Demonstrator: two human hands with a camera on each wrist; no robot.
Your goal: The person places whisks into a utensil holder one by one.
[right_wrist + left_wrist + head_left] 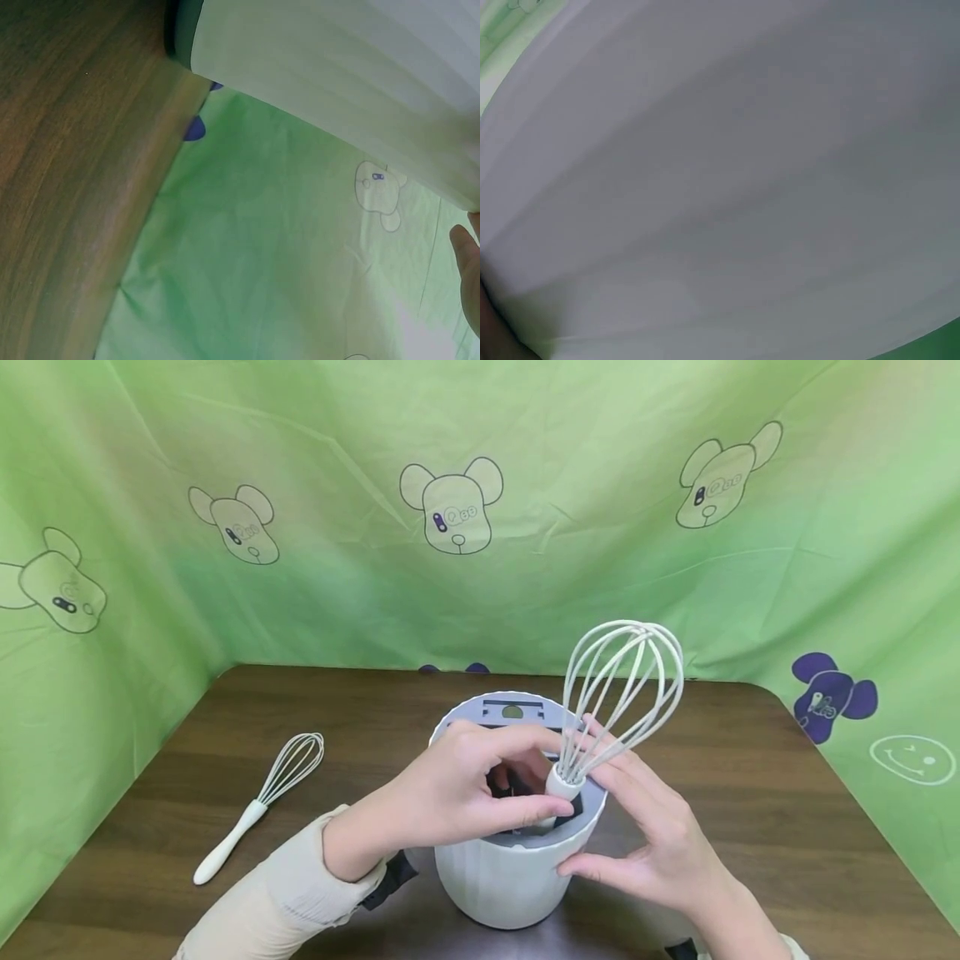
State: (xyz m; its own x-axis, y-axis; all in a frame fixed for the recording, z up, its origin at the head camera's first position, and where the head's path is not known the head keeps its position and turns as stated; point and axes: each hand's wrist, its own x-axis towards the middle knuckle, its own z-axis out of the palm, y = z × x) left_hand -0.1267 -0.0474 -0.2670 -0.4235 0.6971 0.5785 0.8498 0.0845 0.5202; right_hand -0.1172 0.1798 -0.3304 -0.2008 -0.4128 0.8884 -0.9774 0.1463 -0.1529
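Observation:
A white utensil holder [502, 881] with ribbed sides and a grey slotted top stands upright on the table. My left hand [457, 793] pinches a whisk [566, 782] by the upper end of its white handle, thumb in front. The whisk's wire loops point up and to the right, while its lower handle goes down into the dark opening and is hidden there. Against the right side of the holder, my right hand [660, 827] grips it with the thumb low in front and the fingers behind the wires. The holder's wall [720, 180] fills the left wrist view.
To the left, a second, smaller whisk [258, 810] lies on the brown wooden table [360, 710], its wires toward the back. A green cloth [570, 602] with printed bear heads hangs behind and along both sides.

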